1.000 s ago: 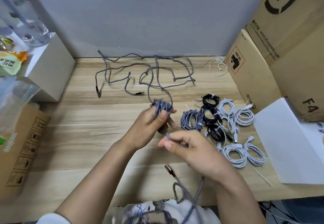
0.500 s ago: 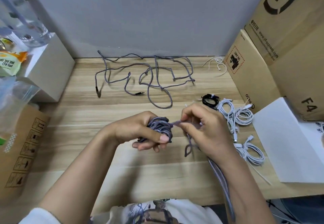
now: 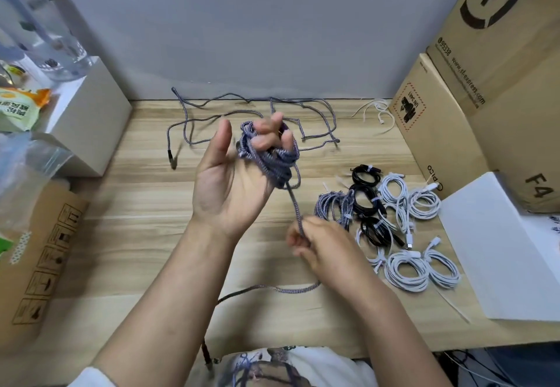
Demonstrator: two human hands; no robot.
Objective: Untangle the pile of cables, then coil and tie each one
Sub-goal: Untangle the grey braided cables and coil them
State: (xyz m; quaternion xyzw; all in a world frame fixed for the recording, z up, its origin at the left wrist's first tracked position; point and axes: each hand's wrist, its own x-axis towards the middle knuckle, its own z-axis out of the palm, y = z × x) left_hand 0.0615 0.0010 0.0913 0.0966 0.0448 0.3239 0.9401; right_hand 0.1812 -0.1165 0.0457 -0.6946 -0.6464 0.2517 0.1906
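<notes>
My left hand [image 3: 233, 174] is raised palm up over the wooden table [image 3: 136, 235], fingers curled through a coil of grey-purple braided cable [image 3: 272, 159], thumb held apart. A strand runs down from the coil to my right hand [image 3: 321, 247], which pinches it. The cable's tail [image 3: 272, 289] loops across the table toward me, its plug [image 3: 207, 353] at the near edge. A loose grey braided cable [image 3: 257, 114] lies spread at the back of the table.
Tied coils lie at the right: a grey braided coil [image 3: 333, 208], black coils [image 3: 368, 202], white coils [image 3: 421, 268]. Loose white ties [image 3: 378, 111] lie at the back right. Cardboard boxes [image 3: 485, 83] and a white box [image 3: 500, 250] stand right; a white box [image 3: 91, 114] and brown carton [image 3: 39, 250] left.
My left hand rose and turned palm up with the coil round its fingers. My right hand dropped from beside the coil toward me, drawing the strand down.
</notes>
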